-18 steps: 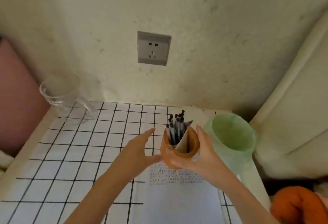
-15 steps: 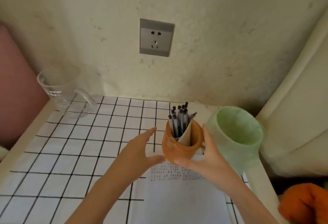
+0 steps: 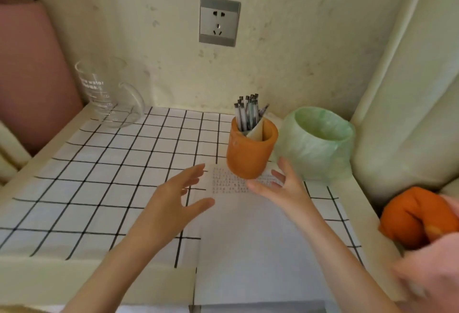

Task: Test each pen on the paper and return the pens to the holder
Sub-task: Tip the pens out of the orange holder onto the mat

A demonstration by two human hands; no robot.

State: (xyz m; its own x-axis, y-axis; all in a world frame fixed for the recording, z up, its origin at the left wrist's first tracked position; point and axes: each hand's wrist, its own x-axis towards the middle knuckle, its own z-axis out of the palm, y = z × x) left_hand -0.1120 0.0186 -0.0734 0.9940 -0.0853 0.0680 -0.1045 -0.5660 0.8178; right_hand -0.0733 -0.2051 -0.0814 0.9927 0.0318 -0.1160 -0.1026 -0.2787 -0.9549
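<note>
Now both hands open — left [image 3: 173, 201], right [image 3: 280, 186] — beside holder [image 3: 248, 153] of pens [image 3: 247, 111]

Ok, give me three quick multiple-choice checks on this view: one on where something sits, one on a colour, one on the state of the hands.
1. Where does the pen holder stand?
A. on the far end of the paper
B. inside the glass jug
C. on the pink cushion

2. What colour is the bin liner right of the holder?
A. blue
B. pale green
C. black

3. What are the hands doing?
A. both open, empty
B. left holds a pen
C. right grips the jug

Answers:
1 A, its base overlaps the sheet's scribbled end.
2 B, pale green film lines the bin.
3 A, the left hand and right hand have spread fingers and the pens are in the holder.
</note>
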